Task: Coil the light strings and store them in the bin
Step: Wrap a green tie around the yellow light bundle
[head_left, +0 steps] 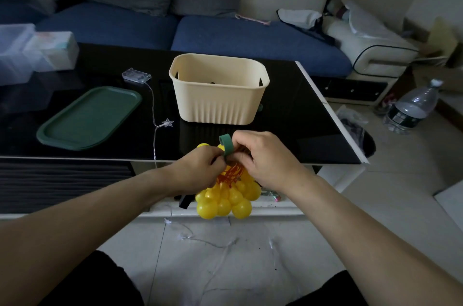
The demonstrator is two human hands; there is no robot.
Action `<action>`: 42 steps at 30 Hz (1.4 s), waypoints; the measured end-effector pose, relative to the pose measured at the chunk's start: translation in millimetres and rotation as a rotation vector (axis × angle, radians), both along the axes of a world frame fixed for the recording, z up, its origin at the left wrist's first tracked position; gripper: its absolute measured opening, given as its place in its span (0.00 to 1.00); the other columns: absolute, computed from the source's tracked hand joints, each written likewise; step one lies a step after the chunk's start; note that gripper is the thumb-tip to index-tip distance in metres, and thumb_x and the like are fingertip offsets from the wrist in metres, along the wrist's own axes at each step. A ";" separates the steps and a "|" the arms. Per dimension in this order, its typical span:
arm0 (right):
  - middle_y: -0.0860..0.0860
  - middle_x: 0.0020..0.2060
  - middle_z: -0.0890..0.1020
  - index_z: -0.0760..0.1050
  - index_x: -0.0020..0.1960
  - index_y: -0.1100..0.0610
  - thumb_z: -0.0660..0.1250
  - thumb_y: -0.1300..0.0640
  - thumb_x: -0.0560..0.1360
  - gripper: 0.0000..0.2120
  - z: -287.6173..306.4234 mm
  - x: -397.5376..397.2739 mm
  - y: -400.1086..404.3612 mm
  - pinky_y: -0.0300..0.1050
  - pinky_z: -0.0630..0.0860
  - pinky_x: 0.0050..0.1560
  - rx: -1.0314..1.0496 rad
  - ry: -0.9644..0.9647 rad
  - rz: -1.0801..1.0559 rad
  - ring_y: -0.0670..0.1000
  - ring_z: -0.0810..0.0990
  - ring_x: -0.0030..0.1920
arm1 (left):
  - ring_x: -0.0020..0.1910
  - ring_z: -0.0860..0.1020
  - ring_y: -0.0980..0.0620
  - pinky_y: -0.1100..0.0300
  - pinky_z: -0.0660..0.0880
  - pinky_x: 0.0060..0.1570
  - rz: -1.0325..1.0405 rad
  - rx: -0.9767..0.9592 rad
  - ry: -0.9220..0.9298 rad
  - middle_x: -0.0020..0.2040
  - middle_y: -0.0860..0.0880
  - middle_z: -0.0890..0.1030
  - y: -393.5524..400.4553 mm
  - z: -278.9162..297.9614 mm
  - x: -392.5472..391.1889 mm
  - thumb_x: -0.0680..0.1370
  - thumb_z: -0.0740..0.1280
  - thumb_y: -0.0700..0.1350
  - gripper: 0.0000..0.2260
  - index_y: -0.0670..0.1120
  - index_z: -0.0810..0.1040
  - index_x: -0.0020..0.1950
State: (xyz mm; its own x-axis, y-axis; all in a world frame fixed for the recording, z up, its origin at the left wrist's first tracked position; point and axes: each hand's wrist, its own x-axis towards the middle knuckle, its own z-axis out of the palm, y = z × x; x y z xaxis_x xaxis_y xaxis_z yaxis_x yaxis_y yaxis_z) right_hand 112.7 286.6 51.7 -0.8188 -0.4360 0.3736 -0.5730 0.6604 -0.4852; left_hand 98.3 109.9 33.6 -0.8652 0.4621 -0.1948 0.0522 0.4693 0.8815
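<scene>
Black table edge (225, 160), hands (233, 167) gripping yellow light string (225, 201)

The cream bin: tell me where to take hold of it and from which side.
Grip the cream bin at its two short ends, near the rim, where slot handles are cut into the walls. Come in from left and right with both hands, after setting down the yellow bulb string. The ribbed walls taper downward, so a lower hold could slip; the rolled rim should give the fingers a ledge.
</scene>
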 end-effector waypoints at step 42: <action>0.43 0.32 0.78 0.73 0.39 0.46 0.72 0.60 0.77 0.14 -4.2 1.2 -2.1 0.39 0.75 0.38 -0.188 -0.345 -0.119 0.40 0.77 0.34 | 0.23 0.75 0.48 0.59 0.72 0.26 -0.122 0.139 -0.290 0.31 0.44 0.76 -4.1 15.1 12.4 0.84 0.55 0.52 0.23 0.33 0.77 0.49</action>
State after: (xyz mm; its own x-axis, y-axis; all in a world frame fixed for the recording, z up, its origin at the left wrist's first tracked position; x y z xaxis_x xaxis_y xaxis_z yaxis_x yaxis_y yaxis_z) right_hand 113.9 284.5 47.5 -0.9506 -0.2807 0.1327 -0.2807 0.5938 -0.7541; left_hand 110.6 105.8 48.7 -0.7195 0.5982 -0.3528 -0.1617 0.3498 0.9228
